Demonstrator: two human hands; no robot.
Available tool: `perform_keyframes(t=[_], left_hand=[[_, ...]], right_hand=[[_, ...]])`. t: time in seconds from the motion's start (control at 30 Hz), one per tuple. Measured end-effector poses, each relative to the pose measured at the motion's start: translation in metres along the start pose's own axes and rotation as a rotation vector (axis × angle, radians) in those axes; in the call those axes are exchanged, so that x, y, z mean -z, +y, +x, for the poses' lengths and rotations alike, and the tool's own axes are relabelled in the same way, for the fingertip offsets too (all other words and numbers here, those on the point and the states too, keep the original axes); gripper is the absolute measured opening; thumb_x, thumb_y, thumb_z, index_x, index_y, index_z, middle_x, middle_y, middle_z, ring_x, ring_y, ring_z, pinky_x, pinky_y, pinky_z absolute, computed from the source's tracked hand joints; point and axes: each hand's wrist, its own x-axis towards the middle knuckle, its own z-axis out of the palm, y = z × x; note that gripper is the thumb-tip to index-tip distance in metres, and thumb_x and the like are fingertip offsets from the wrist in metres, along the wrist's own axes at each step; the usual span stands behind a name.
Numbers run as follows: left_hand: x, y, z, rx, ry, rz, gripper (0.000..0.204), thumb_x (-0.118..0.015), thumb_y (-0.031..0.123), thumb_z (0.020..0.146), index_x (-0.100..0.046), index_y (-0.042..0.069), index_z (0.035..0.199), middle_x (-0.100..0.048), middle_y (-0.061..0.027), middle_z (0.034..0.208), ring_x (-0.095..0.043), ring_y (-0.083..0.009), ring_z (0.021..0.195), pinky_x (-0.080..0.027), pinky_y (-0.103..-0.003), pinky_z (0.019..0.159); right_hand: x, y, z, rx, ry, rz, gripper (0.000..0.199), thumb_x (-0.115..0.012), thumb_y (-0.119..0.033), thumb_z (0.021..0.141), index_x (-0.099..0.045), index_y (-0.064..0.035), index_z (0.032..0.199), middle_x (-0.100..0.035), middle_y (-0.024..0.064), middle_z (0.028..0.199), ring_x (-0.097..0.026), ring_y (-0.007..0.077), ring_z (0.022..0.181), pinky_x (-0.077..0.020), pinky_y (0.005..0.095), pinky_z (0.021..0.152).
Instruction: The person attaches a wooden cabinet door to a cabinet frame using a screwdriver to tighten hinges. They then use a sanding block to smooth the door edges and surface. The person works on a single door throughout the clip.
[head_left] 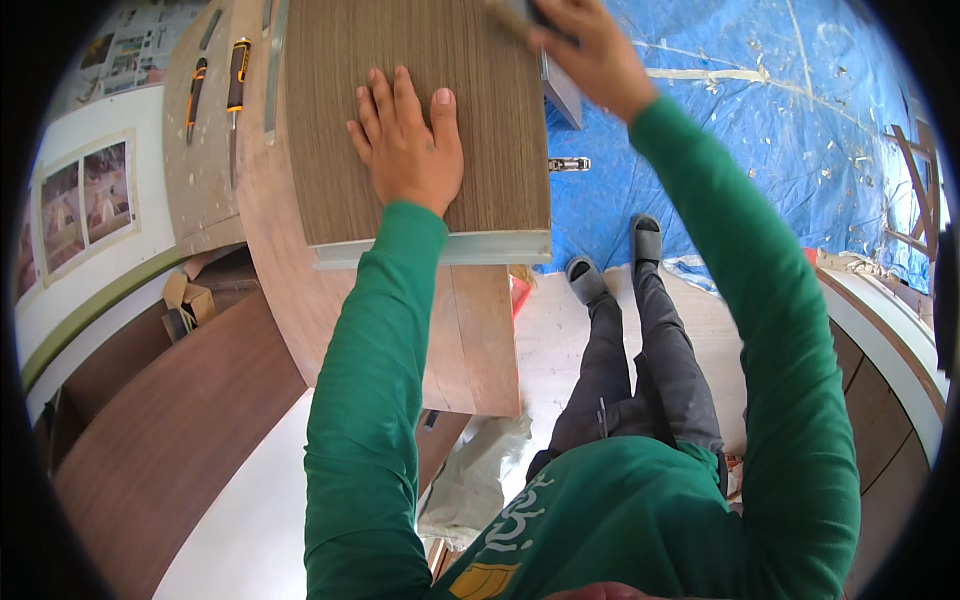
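My left hand (413, 140) lies flat, fingers spread, on a brown wood-grain panel (490, 130). The panel has a pale strip (495, 247) along its near edge. At the panel's far right corner, my right hand (592, 55) is closed round a blurred, block-like tool (513, 18), tan with a dark part. Motion and the picture's rim hide its exact kind. A metal cabinet hinge (569, 164) sticks out from the panel's right side, below a grey board (562, 92).
A screwdriver (238, 75) and a slim black-and-orange tool (196, 98) lie on the wooden bench (280, 215) at left, beside metal strips. Blue sheeting (720, 130) with scraps covers the floor at right. An opened cardboard box (190, 297) sits lower left.
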Motion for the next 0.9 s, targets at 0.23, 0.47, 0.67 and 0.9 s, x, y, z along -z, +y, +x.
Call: perform_keyframes(t=[0.23, 0.47, 0.67, 0.9], left_hand=[[0.005, -0.002, 0.005, 0.017, -0.032, 0.032, 0.071, -0.034, 0.054, 0.109, -0.036, 0.004, 0.159, -0.028, -0.0205, 0.169, -0.018, -0.0394, 0.159, -0.008, -0.058, 0.128], [0.003, 0.002, 0.009, 0.005, -0.047, 0.038, 0.071, -0.036, 0.053, 0.109, -0.036, 0.004, 0.159, -0.027, -0.0221, 0.169, -0.019, -0.0405, 0.158, -0.008, -0.058, 0.128], [0.011, -0.005, 0.002, 0.003, -0.047, 0.063, 0.069, -0.038, 0.051, 0.109, -0.037, 0.003, 0.158, -0.028, -0.0229, 0.168, -0.019, -0.0417, 0.158, -0.008, -0.058, 0.127], [0.009, 0.003, 0.008, 0.001, -0.064, -0.017, 0.068, -0.037, 0.049, 0.109, -0.038, 0.003, 0.158, -0.027, -0.0233, 0.168, -0.019, -0.0422, 0.158, -0.007, -0.058, 0.127]], right_hand=[[-0.018, -0.01, -0.023, 0.126, 0.141, 0.063, 0.059, -0.076, -0.019, 0.093, -0.058, -0.0124, 0.149, -0.06, 0.0191, 0.121, -0.063, 0.0312, 0.107, -0.0523, 0.0381, 0.096], [0.003, -0.024, 0.042, -0.264, 0.106, 0.263, 0.055, -0.071, -0.024, 0.098, -0.057, -0.0057, 0.148, -0.061, 0.0209, 0.121, -0.064, 0.0326, 0.106, -0.051, 0.0395, 0.095], [-0.024, -0.073, -0.048, 0.184, 0.08, 0.03, 0.061, -0.079, -0.017, 0.089, -0.061, -0.0156, 0.147, -0.06, 0.0205, 0.123, -0.063, 0.0375, 0.107, -0.0517, 0.0453, 0.097], [0.013, -0.047, 0.036, 0.274, 0.14, -0.072, 0.056, -0.078, -0.018, 0.089, -0.063, -0.0151, 0.143, -0.064, 0.0205, 0.119, -0.062, 0.0382, 0.11, -0.0519, 0.043, 0.097]])
